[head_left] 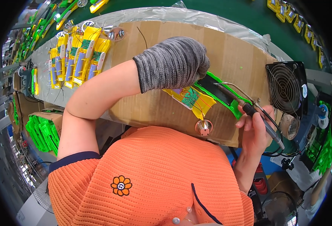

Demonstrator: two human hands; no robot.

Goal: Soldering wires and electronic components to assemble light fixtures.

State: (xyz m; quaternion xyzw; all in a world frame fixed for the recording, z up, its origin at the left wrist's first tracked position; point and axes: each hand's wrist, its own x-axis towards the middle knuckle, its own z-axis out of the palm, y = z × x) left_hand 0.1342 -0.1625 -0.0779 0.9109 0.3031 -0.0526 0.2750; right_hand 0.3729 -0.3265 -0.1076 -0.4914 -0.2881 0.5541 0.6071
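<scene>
My left hand, in a grey striped knitted glove, is curled closed at the far end of a green-framed black panel. Its fingertips, and whatever they hold, are hidden. My bare right hand grips a soldering iron, whose metal tip slants left over the panel; a thin curved tube runs along the iron. Beside the panel lies a yellow housing, partly under the glove, carrying a green circuit board. Thin wires join it to a small round lamp head at the near edge.
Cardboard covers the worktop. Several yellow housings with blue cells stand at the left, near a shiny reflector. A black fan stands at the right. A carton of green frames sits lower left; a green surface runs behind.
</scene>
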